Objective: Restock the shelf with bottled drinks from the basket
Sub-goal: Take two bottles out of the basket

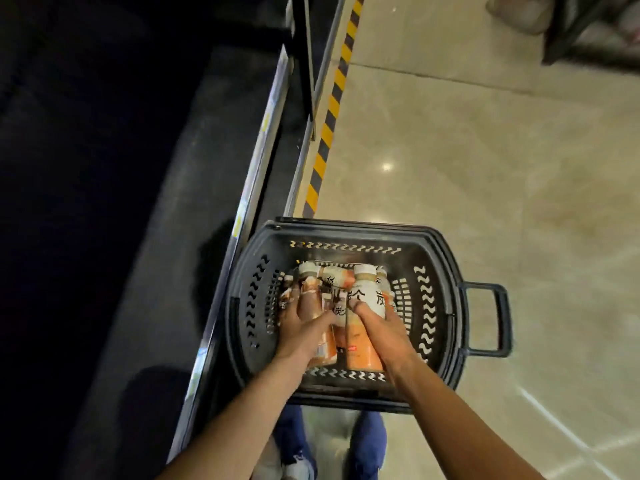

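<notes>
A black plastic basket (pixel 429 296) stands on the floor beside the shelf and holds several white-and-orange drink bottles. Both hands reach down into it. My left hand (pixel 304 323) grips a brownish bottle (pixel 309 284) on the left side of the pile, its cap pointing away from me. My right hand (pixel 377 327) wraps around a white bottle with black characters and an orange base (pixel 367 296), lifted a little above the others. More bottles (pixel 337 278) lie between and behind the two held ones.
The dark shelf (pixel 194 188) with a pale price-strip edge (pixel 263 150) runs along the left, its inside nearly black. Yellow-black hazard tape (pixel 329 123) marks the floor by the shelf base. Beige tiled floor (pixel 485 168) spreads to the right. The basket's handle (pixel 491 320) sticks out rightward.
</notes>
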Tool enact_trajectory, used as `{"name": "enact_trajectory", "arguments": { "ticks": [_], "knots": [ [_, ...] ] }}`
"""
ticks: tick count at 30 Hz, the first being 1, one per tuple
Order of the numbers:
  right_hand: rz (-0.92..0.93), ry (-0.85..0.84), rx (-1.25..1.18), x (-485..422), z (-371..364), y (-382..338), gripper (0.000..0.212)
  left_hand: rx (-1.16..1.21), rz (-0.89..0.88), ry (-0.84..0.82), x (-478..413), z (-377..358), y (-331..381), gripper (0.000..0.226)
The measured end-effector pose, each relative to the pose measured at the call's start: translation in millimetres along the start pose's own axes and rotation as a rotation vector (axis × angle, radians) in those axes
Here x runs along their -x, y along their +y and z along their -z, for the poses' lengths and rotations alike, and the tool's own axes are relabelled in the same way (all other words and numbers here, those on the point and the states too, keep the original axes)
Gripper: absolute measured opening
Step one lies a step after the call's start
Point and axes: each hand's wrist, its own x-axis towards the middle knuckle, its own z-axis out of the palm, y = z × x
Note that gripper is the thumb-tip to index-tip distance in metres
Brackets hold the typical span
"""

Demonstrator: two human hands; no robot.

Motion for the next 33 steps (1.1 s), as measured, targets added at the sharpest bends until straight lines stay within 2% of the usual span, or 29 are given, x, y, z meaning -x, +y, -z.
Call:
{"name": "enact_trajectory", "arguments": {
  "ticks": [1, 2, 5, 13, 15, 18, 21, 24, 26, 33],
  "knots": [
    [0.050, 0.017, 0.012, 38, 11, -24, 0.063, 0.005, -0.047, -0.011, 38, 1, 20, 0.060],
    [0.084, 0.036, 0.012, 74, 23, -47, 0.058, 0.024, -0.090, -0.012, 73, 3, 39, 0.054],
    [0.237, 0.102, 0.041, 186, 55, -113, 0.029, 0.050, -0.226, -0.026, 179, 9, 94, 0.040],
    [0.618, 0.216, 0.062, 425, 110, -239, 0.035, 0.142, -0.587, 0.014, 443, 30, 186, 0.039],
    [0.700, 0.205, 0.047, 466, 120, -254, 0.034, 0.145, -0.704, 0.008, 489, 38, 193, 0.032],
    [0.814, 0.142, 0.039, 514, 134, -268, 0.030, 0.123, -0.769, 0.062, 542, 53, 196, 0.033],
    [0.889, 0.027, 0.025, 550, 139, -276, 0.028, 0.178, -0.838, 0.138, 589, 71, 188, 0.034],
    [0.963, -0.177, 0.048, 586, 124, -278, 0.051, 0.323, -0.900, 0.179, 632, 92, 166, 0.032],
    [1.007, -0.320, 0.078, 613, 104, -279, 0.052, 0.386, -0.942, 0.251, 657, 111, 152, 0.032],
    [1.105, -0.780, 0.221, 714, 11, -245, 0.042, 0.488, -1.006, 0.759, 747, 197, 68, 0.034]
  ]
}}
